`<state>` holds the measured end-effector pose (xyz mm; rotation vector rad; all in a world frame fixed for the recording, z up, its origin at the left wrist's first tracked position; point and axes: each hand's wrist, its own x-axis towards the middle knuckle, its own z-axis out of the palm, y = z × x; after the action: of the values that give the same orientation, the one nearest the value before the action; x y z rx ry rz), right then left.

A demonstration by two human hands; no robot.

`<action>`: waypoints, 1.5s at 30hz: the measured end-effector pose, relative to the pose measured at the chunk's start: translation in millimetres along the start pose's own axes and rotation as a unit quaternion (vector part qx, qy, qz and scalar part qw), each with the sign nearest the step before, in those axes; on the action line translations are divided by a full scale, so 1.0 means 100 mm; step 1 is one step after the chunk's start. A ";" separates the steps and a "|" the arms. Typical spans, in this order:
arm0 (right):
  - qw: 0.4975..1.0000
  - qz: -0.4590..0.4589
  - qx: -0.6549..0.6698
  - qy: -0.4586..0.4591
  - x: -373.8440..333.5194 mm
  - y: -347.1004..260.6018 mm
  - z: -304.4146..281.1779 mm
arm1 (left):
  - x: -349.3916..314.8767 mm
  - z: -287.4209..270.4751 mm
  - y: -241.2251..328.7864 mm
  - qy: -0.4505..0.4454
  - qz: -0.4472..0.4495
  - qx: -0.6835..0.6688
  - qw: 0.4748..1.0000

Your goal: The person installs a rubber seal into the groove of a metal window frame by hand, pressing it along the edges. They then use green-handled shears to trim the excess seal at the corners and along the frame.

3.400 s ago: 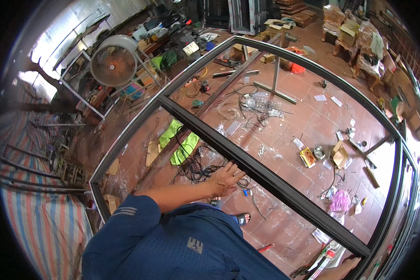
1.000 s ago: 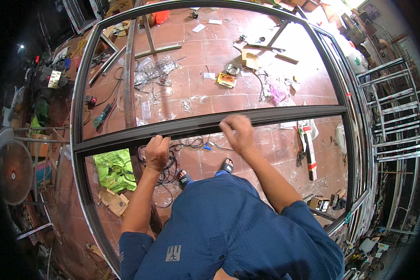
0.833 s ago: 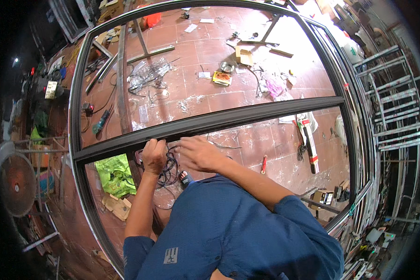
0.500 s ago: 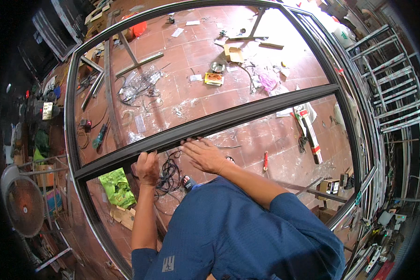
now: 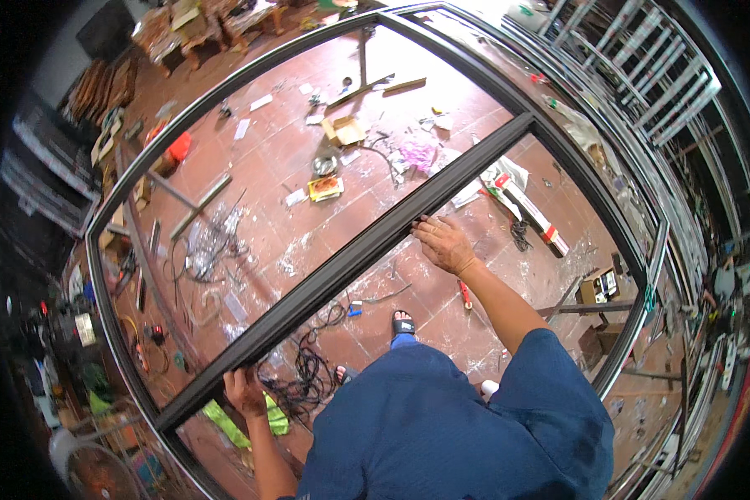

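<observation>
Several fingers of the left hand (image 5: 246, 392) were curled against the near edge of the dark crossbar (image 5: 350, 265), close to its left end; those of the right hand (image 5: 446, 244) rested on the same edge, past the middle. Whether either hand was closed around it, I could not tell. The crossbar ran slantwise between two sides of a large metal frame (image 5: 454, 62), above a red tiled floor (image 5: 346, 200) strewn with white dust and scraps. Fairly bare tile showed just beyond the crossbar's middle, and more around the sandals (image 5: 403, 324), inside the near opening. Black cable (image 5: 304, 375) lay heaped there near the left hand, a red-handled tool (image 5: 465, 293) beside the right forearm, and a long white-and-red box (image 5: 529, 212) near the frame's right side. Through the far opening, the floor bore a pink bag (image 5: 418, 154), an open carton (image 5: 344, 131), a yellow packet (image 5: 325, 188) and a grey metal bar (image 5: 201, 207). A ladder-like rack (image 5: 642, 50) crowded the floor's far right; a round fan (image 5: 100, 473) was outside the frame's left side.
</observation>
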<state>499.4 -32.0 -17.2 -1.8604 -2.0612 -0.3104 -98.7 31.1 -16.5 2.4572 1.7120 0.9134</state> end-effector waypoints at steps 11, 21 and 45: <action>0.990 0.094 0.001 0.102 -0.20 1.37 -0.11 | -0.16 0.21 -0.34 0.036 -0.326 -0.454 0.828; 0.986 0.102 -0.010 0.129 -0.32 2.21 -0.15 | 0.02 0.00 0.17 -0.105 -0.162 0.060 0.979; 0.927 0.345 0.000 0.145 -0.16 1.94 -0.02 | 0.06 -0.09 0.37 -0.090 -0.159 0.127 0.975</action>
<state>692.8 -24.5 -34.9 -2.2333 -1.1192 -0.3635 -70.0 18.5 5.8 2.2145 2.1806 0.4501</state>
